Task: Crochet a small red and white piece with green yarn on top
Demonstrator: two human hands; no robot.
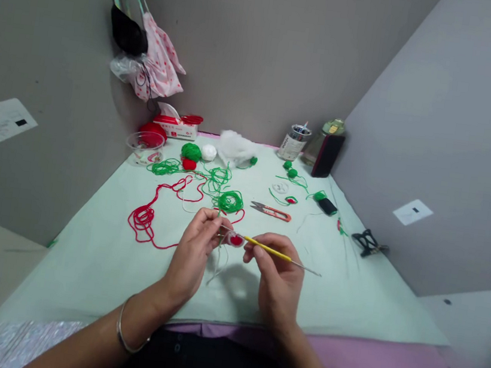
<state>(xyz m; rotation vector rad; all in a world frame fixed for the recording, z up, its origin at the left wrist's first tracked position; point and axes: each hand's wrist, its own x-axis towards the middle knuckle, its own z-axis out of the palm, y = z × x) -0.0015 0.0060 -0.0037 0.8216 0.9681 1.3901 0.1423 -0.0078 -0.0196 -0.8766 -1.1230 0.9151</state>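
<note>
My left hand (pixel 198 244) pinches a small round crochet piece (pixel 236 240), red in the middle with a pale rim. Loose pale yarn ends (pixel 217 265) dangle below it, and a strand of yarn passes over the fingers. In my right hand (pixel 281 273) a crochet hook (pixel 270 249) with a yellow grip is held between thumb and fingers. One end of the hook meets the edge of the piece; its other metal end points to the right. Whether the hook tip is inside a stitch is too small to tell.
Orange-handled thread snips (pixel 271 211) lie beyond my hands. Green yarn (pixel 230 201) and red yarn (pixel 141 217) spread loosely at the left. White stuffing (pixel 235 146), a tin (pixel 295 142), a bottle (pixel 321 142) and a tissue box (pixel 180 130) stand toward the back wall. A black clip (pixel 368 243) lies right.
</note>
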